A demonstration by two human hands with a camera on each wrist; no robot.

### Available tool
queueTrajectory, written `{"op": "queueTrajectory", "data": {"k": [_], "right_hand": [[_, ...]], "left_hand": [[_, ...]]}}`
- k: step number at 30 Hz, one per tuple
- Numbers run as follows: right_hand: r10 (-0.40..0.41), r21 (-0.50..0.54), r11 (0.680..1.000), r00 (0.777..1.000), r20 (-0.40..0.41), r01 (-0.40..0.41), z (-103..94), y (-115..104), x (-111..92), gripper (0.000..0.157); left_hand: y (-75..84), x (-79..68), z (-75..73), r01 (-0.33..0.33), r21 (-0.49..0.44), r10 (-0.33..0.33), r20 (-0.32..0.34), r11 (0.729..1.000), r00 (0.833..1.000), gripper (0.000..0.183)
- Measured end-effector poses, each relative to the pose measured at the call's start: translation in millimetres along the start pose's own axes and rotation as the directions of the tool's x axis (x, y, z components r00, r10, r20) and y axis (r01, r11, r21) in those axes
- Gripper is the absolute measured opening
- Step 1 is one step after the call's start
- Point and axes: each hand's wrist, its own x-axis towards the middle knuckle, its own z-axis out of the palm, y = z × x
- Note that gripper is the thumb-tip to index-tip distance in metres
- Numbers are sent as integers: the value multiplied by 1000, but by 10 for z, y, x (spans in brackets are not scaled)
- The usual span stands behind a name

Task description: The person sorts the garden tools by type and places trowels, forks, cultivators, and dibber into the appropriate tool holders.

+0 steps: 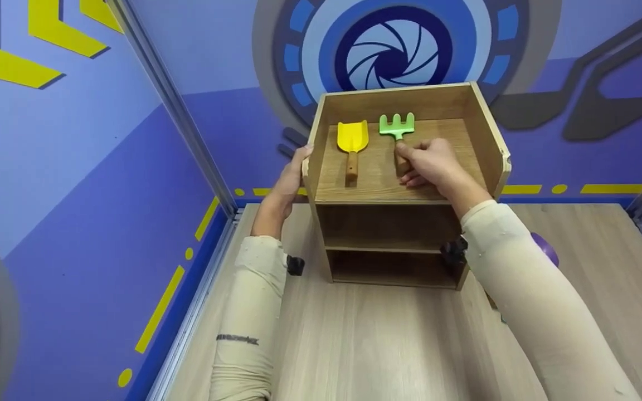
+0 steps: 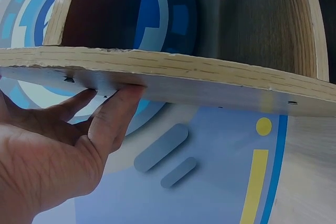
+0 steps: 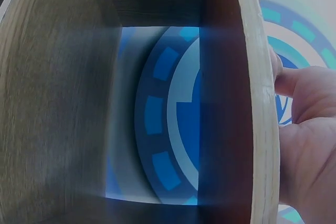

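A small wooden shelf unit (image 1: pixel 377 203) stands upright against the back wall. On its top board lie a yellow toy shovel (image 1: pixel 353 136) with a wooden handle and, to its right, a green toy rake (image 1: pixel 397 127). My right hand (image 1: pixel 431 162) pinches the rake's wooden handle, with thumb on top. In the right wrist view the front edge of a shelf board (image 3: pixel 262 108) hides what the right hand (image 3: pixel 312 129) holds. My left hand (image 1: pixel 292 178) is at the unit's left side; in the left wrist view the left hand (image 2: pixel 68 145) presses extended fingers against the side panel (image 2: pixel 199 94).
Beneath the top are two lower compartments (image 1: pixel 388 227). A purple round thing (image 1: pixel 547 250) on the wood-patterned table (image 1: pixel 388 340) is partly hidden behind my right sleeve. A blue patterned wall (image 1: pixel 103 195) with a metal frame (image 1: pixel 168 100) stands to the left.
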Motion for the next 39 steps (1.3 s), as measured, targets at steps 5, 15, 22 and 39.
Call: {"op": "queueTrajectory", "data": {"k": [5, 15, 22, 39], "right_hand": [[-16, -10, 1000, 1000, -3, 16, 17, 10, -1, 38], [-41, -24, 999, 999, -16, 41, 19, 59, -15, 49], [-53, -41, 998, 998, -20, 53, 14, 30, -24, 50], [-87, -9, 996, 995, -52, 87, 8, 70, -11, 47]], "left_hand": [[-9, -6, -14, 4, -14, -4, -1, 1000, 1000, 89], [-42, -3, -4, -15, 13, 15, 6, 1000, 1000, 88], [-20, -4, -6, -28, 31, 28, -7, 999, 1000, 91], [-8, -7, 8, -21, 17, 21, -17, 1000, 1000, 91]]}}
